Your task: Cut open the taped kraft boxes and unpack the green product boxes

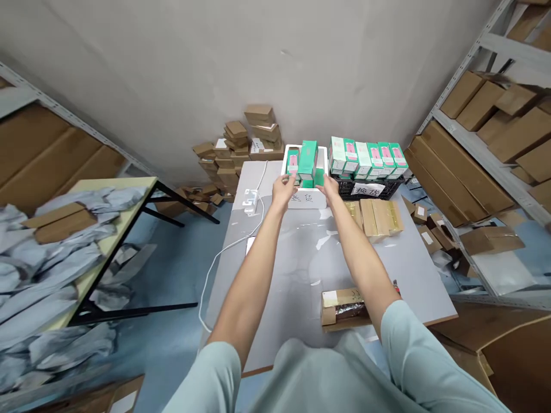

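A white bin (310, 201) with handwriting on its front stands at the table's far side. Inside it are several green boxes, one with a pink picture (293, 162) and a taller plain green box (307, 158) that sticks up above the rim. My left hand (284, 190) is at the bin's front left corner, fingers curled over the rim beside the boxes. At the front right corner, my right hand (329, 188) is likewise curled over the rim, its fingertips close to a low green box (319, 176). Some fingertips are hard to make out.
Right of the bin, a black crate (374, 189) holds several green-and-white boxes. Taped brown boxes (374, 218) lie before it. Nearer me is an open carton (342, 310). A white cable (224, 249) runs from a power strip (250, 201) over the table's left edge. Shelves flank both sides.
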The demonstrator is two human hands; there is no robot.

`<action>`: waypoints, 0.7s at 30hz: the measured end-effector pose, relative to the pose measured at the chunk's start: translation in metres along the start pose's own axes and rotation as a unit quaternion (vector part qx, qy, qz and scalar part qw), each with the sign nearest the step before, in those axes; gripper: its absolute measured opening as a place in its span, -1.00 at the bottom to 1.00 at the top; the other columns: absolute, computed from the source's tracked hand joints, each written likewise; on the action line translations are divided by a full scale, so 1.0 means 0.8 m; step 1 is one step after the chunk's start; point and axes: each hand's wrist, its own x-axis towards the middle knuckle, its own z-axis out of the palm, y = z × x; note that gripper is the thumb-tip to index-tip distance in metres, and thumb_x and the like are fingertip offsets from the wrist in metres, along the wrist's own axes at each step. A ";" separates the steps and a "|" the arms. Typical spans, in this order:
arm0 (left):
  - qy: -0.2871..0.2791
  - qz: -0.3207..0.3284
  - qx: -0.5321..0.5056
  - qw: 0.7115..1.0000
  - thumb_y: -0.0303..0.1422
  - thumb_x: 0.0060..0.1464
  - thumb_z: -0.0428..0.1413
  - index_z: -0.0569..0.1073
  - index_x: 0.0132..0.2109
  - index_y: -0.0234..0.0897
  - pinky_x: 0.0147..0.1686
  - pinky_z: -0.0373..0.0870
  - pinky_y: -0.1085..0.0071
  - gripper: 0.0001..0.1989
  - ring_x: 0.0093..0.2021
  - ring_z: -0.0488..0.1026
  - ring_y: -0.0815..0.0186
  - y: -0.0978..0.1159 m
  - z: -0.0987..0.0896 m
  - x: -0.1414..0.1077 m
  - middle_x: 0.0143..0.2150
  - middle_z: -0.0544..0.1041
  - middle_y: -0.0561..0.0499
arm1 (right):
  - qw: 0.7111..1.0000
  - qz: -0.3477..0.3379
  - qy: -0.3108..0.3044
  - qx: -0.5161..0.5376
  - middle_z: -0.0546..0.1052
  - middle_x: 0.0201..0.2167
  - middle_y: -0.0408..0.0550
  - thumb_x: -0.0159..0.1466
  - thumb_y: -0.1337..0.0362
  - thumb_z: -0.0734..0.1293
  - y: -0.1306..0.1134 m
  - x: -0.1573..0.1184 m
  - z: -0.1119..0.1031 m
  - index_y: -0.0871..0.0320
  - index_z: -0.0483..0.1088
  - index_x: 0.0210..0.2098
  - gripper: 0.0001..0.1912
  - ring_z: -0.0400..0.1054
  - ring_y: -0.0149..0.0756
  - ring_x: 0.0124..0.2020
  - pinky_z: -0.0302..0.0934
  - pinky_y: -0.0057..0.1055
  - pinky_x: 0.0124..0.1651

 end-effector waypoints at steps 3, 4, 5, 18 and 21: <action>-0.035 -0.022 0.056 0.998 -0.04 0.33 0.37 0.66 0.21 -0.27 0.33 0.59 0.16 -0.51 0.27 0.66 0.09 -0.072 -0.036 -0.049 0.23 0.70 -0.26 | 0.998 0.041 0.022 -0.044 0.66 -0.04 0.03 0.55 -0.04 0.44 0.049 -0.025 -0.028 0.30 0.55 0.22 -0.47 0.70 -0.25 -0.08 0.59 -0.22 0.24; -0.038 -0.043 0.067 0.996 -0.02 0.29 0.39 0.68 0.16 -0.27 0.35 0.58 0.10 -0.52 0.28 0.65 0.03 -0.106 -0.051 -0.078 0.20 0.72 -0.27 | 0.997 0.049 0.018 -0.057 0.66 -0.11 -0.02 0.50 -0.05 0.49 0.073 -0.046 -0.046 0.24 0.60 0.11 -0.54 0.70 -0.23 -0.10 0.60 -0.21 0.22; -0.041 -0.068 0.079 0.994 0.00 0.23 0.41 0.70 0.10 -0.28 0.37 0.57 0.03 -0.51 0.28 0.66 -0.02 -0.142 -0.067 -0.112 0.15 0.74 -0.28 | 0.996 0.059 0.019 -0.072 0.66 -0.16 -0.04 0.44 -0.05 0.53 0.097 -0.070 -0.069 0.20 0.62 0.00 -0.58 0.71 -0.20 -0.14 0.62 -0.16 0.20; -0.091 -0.336 0.083 0.934 0.19 0.06 0.42 0.64 -0.05 -0.22 0.26 0.68 -0.13 -0.41 0.11 0.73 -0.11 -0.370 -0.133 -0.406 -0.08 0.75 -0.19 | 0.955 0.144 0.105 -0.236 0.77 0.05 0.20 0.19 -0.42 0.53 0.180 -0.348 -0.458 0.12 0.66 0.00 -0.24 0.69 0.05 0.04 0.49 0.14 0.37; -0.114 -0.334 0.070 0.933 0.19 0.10 0.42 0.65 0.06 -0.22 0.25 0.69 -0.15 -0.36 0.30 0.64 -0.15 -0.367 -0.120 -0.408 0.15 0.73 -0.26 | 0.937 0.206 0.122 -0.255 0.76 0.08 0.23 0.21 -0.42 0.52 0.183 -0.381 -0.508 0.13 0.64 0.04 -0.22 0.69 0.08 0.08 0.48 0.17 0.38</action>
